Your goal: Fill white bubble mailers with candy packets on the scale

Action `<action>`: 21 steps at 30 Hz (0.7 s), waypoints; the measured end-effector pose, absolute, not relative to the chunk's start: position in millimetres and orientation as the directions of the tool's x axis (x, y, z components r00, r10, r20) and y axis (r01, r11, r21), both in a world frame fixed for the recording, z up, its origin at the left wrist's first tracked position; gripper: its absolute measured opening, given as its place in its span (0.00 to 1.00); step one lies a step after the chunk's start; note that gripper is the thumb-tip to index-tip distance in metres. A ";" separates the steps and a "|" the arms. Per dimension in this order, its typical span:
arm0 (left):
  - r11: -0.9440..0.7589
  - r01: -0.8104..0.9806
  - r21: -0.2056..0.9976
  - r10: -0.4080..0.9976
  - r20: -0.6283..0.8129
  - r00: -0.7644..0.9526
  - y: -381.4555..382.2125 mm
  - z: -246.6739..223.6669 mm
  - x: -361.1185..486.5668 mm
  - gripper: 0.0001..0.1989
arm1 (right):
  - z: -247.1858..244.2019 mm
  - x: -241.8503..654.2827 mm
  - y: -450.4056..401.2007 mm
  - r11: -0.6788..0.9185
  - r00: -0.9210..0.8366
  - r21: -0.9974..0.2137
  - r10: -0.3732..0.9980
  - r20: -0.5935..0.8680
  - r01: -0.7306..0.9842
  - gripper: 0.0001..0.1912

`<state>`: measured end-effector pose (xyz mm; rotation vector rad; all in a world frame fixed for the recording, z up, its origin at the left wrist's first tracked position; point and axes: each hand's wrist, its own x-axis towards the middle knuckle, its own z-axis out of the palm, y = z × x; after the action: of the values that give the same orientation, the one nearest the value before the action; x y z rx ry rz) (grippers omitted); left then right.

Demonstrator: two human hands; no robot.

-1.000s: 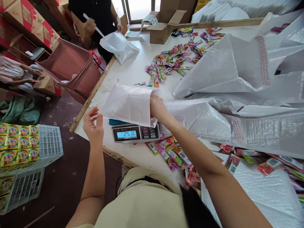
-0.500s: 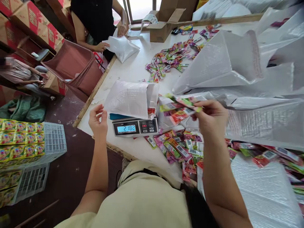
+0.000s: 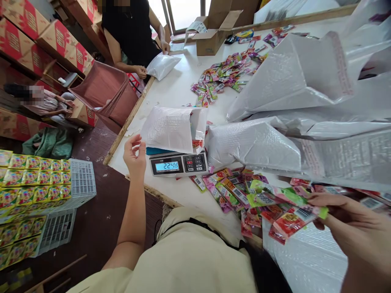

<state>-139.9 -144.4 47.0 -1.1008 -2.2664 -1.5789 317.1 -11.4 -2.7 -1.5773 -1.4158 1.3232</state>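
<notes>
A white padded bag (image 3: pixel 171 128) lies on the digital scale (image 3: pixel 179 164), its open end facing right with a few packets showing inside. The lit display reads about 224.8. My left hand (image 3: pixel 135 152) is beside the bag's left side, fingers loosely curled and apart, holding nothing. At the right, my right hand (image 3: pixel 342 215) pinches several candy packets (image 3: pixel 291 221) by their ends, above a flat white padded bag (image 3: pixel 302 254). Loose packets (image 3: pixel 232 191) lie heaped in front of the scale.
More padded bags (image 3: pixel 284 73) are piled at the right. A packet heap (image 3: pixel 220 77) and an open carton (image 3: pixel 207 40) lie at the back of the table (image 3: pixel 155 95). Across it, a person handles a white bag (image 3: pixel 163 66). Yellow packs in crates (image 3: pixel 82 179) stand at the left.
My right hand has moved right and nearer to me with the packets, away from the scale. The scale reading has changed. The person's white bag has been lowered toward the table.
</notes>
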 end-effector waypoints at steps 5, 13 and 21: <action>0.173 0.659 0.732 0.486 0.518 -0.704 -142.1 43.0 -139.2 0.17 | -17.3 330.4 -4.3 -0.165 -0.303 -0.859 0.890 -0.342 0.484 0.07; 0.135 0.939 0.317 0.645 0.691 -0.326 -131.2 32.3 -107.2 0.21 | 0.0 293.7 20.9 0.328 -0.483 -0.598 0.868 -0.113 0.731 0.19; 0.079 0.985 0.156 0.807 0.569 -0.155 -85.5 -0.3 -91.6 0.01 | 21.1 169.4 32.8 0.488 -0.770 -0.783 0.638 0.019 0.385 0.18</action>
<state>-91.6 -85.5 -0.3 -1.7809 -2.0287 -0.7367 169.4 32.8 21.1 -0.8633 -2.4300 1.1632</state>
